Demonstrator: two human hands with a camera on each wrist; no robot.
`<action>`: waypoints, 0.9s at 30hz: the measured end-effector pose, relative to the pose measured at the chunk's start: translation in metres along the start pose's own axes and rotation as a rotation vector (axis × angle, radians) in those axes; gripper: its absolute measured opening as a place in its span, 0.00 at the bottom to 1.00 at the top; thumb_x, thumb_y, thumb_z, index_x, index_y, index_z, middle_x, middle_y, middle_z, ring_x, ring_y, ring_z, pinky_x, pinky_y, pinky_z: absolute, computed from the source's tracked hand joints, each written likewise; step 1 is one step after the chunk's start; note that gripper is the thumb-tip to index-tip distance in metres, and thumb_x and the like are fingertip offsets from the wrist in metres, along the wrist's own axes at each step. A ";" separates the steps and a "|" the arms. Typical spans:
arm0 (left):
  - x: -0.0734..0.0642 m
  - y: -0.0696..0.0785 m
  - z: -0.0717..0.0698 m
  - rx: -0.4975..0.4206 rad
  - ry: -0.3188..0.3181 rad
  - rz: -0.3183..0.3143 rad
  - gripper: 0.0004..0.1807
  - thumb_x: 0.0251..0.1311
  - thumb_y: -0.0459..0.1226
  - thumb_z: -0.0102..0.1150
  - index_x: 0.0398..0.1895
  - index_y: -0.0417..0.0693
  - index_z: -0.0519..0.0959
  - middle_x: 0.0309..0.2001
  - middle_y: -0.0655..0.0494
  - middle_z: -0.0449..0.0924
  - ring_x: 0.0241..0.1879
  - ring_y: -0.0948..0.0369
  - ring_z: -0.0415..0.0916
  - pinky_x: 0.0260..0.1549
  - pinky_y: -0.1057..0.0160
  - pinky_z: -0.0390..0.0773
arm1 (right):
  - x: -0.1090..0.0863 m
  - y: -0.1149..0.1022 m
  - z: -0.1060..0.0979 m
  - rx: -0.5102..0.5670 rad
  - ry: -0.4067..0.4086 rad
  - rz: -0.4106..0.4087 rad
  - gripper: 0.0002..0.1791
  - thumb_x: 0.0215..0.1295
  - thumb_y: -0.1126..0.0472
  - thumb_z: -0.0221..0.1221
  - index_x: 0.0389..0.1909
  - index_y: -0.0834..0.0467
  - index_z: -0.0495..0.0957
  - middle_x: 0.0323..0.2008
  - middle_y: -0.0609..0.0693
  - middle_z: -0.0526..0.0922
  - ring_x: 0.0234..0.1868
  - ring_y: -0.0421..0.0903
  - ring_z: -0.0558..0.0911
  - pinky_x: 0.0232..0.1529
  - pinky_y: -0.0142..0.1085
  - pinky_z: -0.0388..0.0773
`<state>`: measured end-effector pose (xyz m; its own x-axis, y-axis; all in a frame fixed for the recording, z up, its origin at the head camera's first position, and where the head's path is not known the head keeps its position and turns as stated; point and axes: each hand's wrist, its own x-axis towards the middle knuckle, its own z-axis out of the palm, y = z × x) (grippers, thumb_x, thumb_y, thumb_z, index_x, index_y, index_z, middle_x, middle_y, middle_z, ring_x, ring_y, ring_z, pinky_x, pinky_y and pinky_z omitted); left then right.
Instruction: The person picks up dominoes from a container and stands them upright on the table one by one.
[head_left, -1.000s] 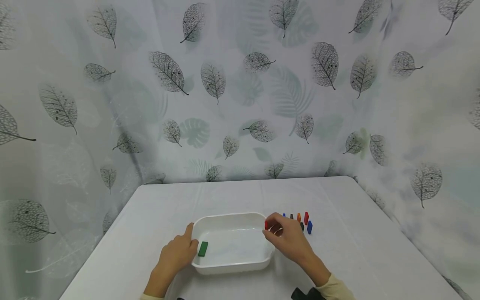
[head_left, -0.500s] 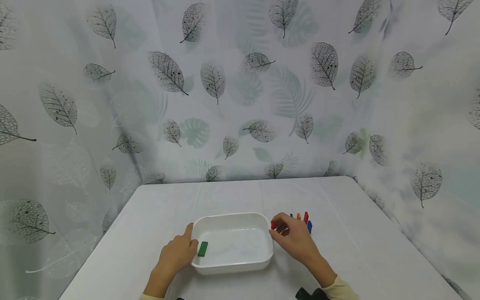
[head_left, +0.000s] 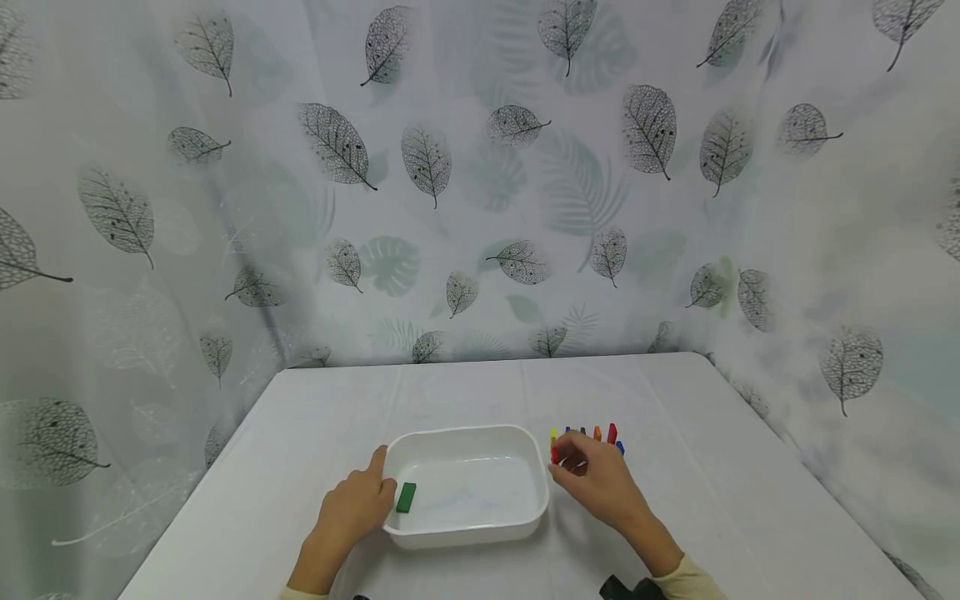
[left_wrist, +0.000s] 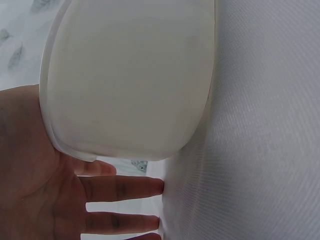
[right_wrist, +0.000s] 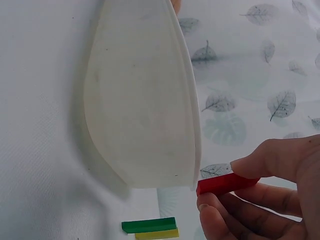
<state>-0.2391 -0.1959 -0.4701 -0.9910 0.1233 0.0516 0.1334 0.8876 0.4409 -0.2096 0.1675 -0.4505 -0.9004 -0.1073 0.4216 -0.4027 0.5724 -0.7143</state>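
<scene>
A white rectangular tray (head_left: pixel 465 534) stands on the table, with one green block (head_left: pixel 406 497) lying flat inside near its left end. My left hand (head_left: pixel 356 507) rests against the tray's left end, thumb over the rim; in the left wrist view its other fingers (left_wrist: pixel 122 188) stretch down to the tabletop. Just beyond the right end, my right hand (head_left: pixel 596 483) pinches a slim red block (right_wrist: pixel 225 184) between thumb and fingers. Close behind that hand a yellow block (head_left: pixel 553 434) stands upright. The right wrist view shows a green block (right_wrist: pixel 150 225) beside the yellow one.
Right of the tray stand more small upright blocks: an orange one (head_left: pixel 597 433), a second red one (head_left: pixel 612 433) and a blue one (head_left: pixel 620 447), partly hidden by the hand. A leaf-print curtain (head_left: pixel 480 208) surrounds the white table (head_left: pixel 337 400).
My right hand has moved right, from the tray's right rim to outside it, still holding the red block. The yellow block has come into sight. My left hand and the tray stay put.
</scene>
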 end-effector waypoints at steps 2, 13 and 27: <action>0.000 0.000 0.000 0.002 0.002 0.001 0.34 0.71 0.39 0.45 0.77 0.31 0.61 0.16 0.54 0.67 0.14 0.58 0.63 0.15 0.60 0.60 | 0.000 0.002 -0.001 -0.003 -0.022 0.010 0.10 0.58 0.69 0.72 0.39 0.58 0.83 0.34 0.44 0.84 0.33 0.38 0.83 0.36 0.33 0.82; -0.001 0.001 -0.001 0.011 0.005 0.006 0.34 0.71 0.39 0.46 0.76 0.32 0.61 0.17 0.53 0.68 0.15 0.56 0.66 0.16 0.58 0.62 | 0.000 0.013 -0.007 -0.028 -0.118 0.024 0.10 0.58 0.66 0.74 0.38 0.58 0.84 0.33 0.41 0.84 0.33 0.38 0.84 0.37 0.33 0.82; -0.001 0.001 -0.002 0.011 0.000 0.007 0.34 0.71 0.39 0.46 0.77 0.32 0.61 0.18 0.54 0.68 0.17 0.56 0.66 0.16 0.57 0.63 | 0.001 0.024 -0.006 -0.058 -0.193 0.086 0.11 0.58 0.65 0.75 0.39 0.59 0.84 0.32 0.42 0.84 0.34 0.41 0.84 0.37 0.33 0.81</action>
<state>-0.2379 -0.1961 -0.4678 -0.9901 0.1292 0.0545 0.1401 0.8915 0.4308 -0.2193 0.1857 -0.4640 -0.9480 -0.2071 0.2417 -0.3183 0.6311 -0.7074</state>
